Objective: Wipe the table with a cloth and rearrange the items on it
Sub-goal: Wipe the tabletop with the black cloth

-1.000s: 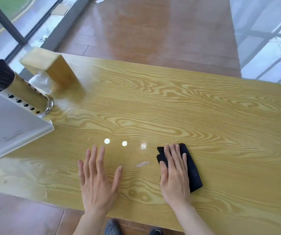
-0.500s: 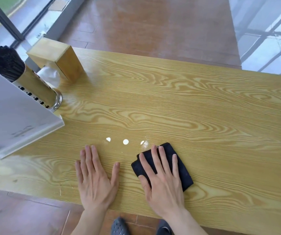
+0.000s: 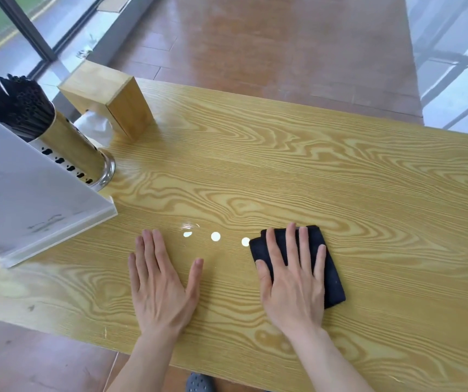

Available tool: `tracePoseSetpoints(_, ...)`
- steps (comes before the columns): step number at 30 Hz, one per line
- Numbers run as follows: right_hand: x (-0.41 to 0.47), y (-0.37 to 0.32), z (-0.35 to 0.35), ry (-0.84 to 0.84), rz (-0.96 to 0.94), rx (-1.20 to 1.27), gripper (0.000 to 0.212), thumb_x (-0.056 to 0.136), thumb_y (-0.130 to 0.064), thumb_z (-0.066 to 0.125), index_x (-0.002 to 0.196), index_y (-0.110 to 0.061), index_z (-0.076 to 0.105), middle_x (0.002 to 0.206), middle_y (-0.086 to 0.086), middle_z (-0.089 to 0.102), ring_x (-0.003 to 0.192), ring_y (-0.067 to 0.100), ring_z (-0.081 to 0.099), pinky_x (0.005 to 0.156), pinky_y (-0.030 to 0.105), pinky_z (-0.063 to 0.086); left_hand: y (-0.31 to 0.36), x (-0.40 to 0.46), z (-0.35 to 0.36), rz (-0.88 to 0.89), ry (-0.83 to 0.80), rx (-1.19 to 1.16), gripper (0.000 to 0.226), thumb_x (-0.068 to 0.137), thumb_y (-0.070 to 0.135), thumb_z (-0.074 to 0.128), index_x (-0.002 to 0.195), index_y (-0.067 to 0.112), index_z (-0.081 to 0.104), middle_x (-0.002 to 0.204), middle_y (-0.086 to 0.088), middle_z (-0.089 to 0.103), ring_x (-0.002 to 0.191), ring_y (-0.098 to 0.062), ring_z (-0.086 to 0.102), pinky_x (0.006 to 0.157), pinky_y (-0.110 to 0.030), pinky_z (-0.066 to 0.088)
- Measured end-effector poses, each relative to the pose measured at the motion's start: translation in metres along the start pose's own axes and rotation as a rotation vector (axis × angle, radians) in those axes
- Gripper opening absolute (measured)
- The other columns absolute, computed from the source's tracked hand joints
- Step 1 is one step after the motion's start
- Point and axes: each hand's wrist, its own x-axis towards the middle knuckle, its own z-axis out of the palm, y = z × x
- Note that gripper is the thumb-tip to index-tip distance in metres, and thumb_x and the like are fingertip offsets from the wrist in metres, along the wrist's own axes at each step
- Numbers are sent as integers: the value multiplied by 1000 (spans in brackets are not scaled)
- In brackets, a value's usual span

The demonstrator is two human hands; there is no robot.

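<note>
A person is leaning over a long yellow wood-grain table [image 3: 326, 171], with both bare hands lying palm-down near its near edge. The right hand [image 3: 295, 284] is pressing flat on a folded dark navy cloth [image 3: 333, 275], fingers spread wide across it and not curled around it; the cloth is showing past the fingertips at its far edge and along the hand's right side. The cloth is sitting on the tabletop right of centre, close to the near edge. The left hand [image 3: 160, 287] is resting flat on the bare wood to the left of the cloth, well clear of it, its four fingers close together and the thumb angled out to the right, holding nothing.

Three small bright round reflections [image 3: 215, 236] are glinting on the tabletop in a row just beyond the hands, the rightmost touching the cloth's left corner. At the far left corner a light wooden tissue box [image 3: 114, 100] is standing with white tissue [image 3: 94, 127] poking from its side. Just nearer, a perforated gold-and-silver metal cylinder [image 3: 74, 154] is holding a bundle of black straws [image 3: 15, 103]. A white slanted sign stand [image 3: 29, 199] is occupying the left edge in front of the cylinder.
</note>
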Motion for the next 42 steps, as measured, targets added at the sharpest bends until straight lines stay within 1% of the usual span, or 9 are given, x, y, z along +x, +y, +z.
tracePoseSetpoints(6, 44, -5, 4, 48, 70, 21, 60, 106, -53, 20, 161, -32, 17, 172, 8, 7, 159, 29, -2, 125, 60, 9, -2, 2, 2, -25, -1, -38, 90, 95, 67, 28, 162, 13, 3, 171, -5, 5, 157, -14, -8, 127, -43, 2)
tracePoseSetpoints(12, 73, -12, 4, 111, 70, 181, 60, 106, -53, 7, 156, -35, 35, 171, -1, 16, 159, 22, 5, 127, 56, 7, -1, 4, 0, -42, -5, -55, 89, 95, 68, 26, 162, 13, 5, 171, -3, 5, 157, -13, -8, 128, -44, 3)
tracePoseSetpoints(16, 90, -33, 1, 92, -26, 271, 61, 106, -52, 4, 154, -36, 37, 169, -3, 21, 159, 20, 5, 127, 55, 6, -1, 6, -1, -44, -6, -60, 88, 95, 68, 24, 162, 12, 7, 171, -4, 6, 158, -14, -6, 127, -44, 5)
tracePoseSetpoints(21, 92, -69, -1, 30, -173, 327, 54, 107, -48, 13, 153, -37, 40, 169, -4, 22, 159, 19, 3, 127, 54, 4, -2, 6, 0, -39, 12, -112, 85, 97, 66, 17, 162, 12, 9, 171, -4, 11, 158, -14, -2, 127, -45, 6)
tracePoseSetpoints(25, 81, -99, -2, -33, -265, 361, 54, 108, -48, 12, 154, -38, 38, 169, -5, 20, 159, 17, -1, 128, 52, -2, -4, 7, 0, -34, 33, -177, 83, 98, 64, 17, 162, 11, 10, 170, -4, 16, 158, -14, 0, 127, -46, 8)
tracePoseSetpoints(29, 66, -120, 2, -85, -404, 263, 53, 107, -48, 16, 157, -37, 31, 172, -1, 11, 159, 21, -8, 127, 56, 0, -6, 7, 0, -46, 61, -251, 82, 98, 63, 16, 162, 12, 10, 169, -4, 18, 158, -12, 1, 127, -43, 7)
tracePoseSetpoints(33, 58, -119, 4, -108, -527, 76, 56, 106, -51, 11, 160, -39, 14, 172, 8, -6, 157, 31, -16, 124, 63, 1, -6, 7, -1, -69, 78, -296, 84, 96, 66, 16, 162, 14, 10, 169, -3, 19, 157, -9, 1, 128, -38, 3)
tracePoseSetpoints(38, 41, -114, 3, -118, -528, 29, 56, 106, -50, 25, 160, -45, 7, 172, 7, -12, 157, 31, -19, 122, 67, 0, -8, 6, -1, -65, 69, -283, 83, 96, 62, 25, 162, 14, 9, 169, -4, 19, 157, -10, 1, 128, -40, 5)
tracePoseSetpoints(42, 33, -92, -2, -97, -435, 54, 53, 106, -56, 21, 158, -49, 16, 172, 4, -2, 158, 29, -10, 122, 67, 4, -7, 4, -2, -62, 61, -261, 86, 95, 63, 29, 162, 14, 8, 169, -4, 18, 157, -10, 1, 127, -42, 8)
